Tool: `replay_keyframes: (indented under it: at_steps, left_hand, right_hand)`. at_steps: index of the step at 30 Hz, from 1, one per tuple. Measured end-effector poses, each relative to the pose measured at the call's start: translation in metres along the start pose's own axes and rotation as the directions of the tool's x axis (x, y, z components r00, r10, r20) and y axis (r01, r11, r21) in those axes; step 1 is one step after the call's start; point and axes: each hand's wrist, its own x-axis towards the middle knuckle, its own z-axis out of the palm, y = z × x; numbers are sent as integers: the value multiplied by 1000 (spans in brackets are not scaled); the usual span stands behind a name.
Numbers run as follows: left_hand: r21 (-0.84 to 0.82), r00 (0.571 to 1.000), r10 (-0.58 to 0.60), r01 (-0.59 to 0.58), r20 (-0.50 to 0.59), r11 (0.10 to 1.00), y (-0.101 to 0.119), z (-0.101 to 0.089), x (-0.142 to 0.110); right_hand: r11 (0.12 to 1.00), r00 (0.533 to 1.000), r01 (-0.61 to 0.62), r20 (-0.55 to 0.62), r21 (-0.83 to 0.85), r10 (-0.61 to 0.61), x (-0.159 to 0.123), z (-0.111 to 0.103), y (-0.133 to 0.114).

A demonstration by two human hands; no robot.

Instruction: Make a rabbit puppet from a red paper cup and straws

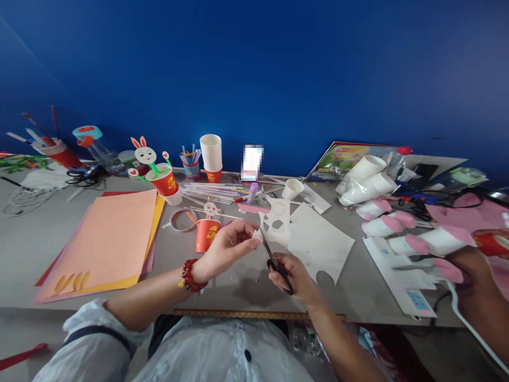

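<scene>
My left hand (234,241) pinches a small piece of white paper (257,236) between thumb and fingers. In my right hand (296,276) is a pair of scissors (281,273) with black handles, its blades up against the paper piece. Just left of my left hand stands a red paper cup (207,234) with a small rabbit face (211,208) at its top. Beyond my hands lies white paper with cut-out holes (280,212), and to its right a larger white sheet (320,239) with a rounded notch.
Coloured paper sheets (119,228) are stacked at left, behind them a rabbit cup (165,183). A tape roll (183,220), sticks (214,193) and stacked white cups (210,151) stand farther back. At right are a power strip (397,276), pink-and-white cups (382,226) and another person's arm (477,281).
</scene>
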Motion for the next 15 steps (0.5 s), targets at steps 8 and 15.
replay_keyframes:
  at_steps: [8, 15]
  left_hand:
    - [69, 997, 21, -26, 70, 997, 0, -2, -1]
    - [222, 994, 20, -44, 111, 974, 7, -6, 0]
  right_hand:
    - [976, 997, -70, 51, 208, 60, 0, 7, -7]
    - [977, 997, -43, 77, 211, 27, 1, 6, -9]
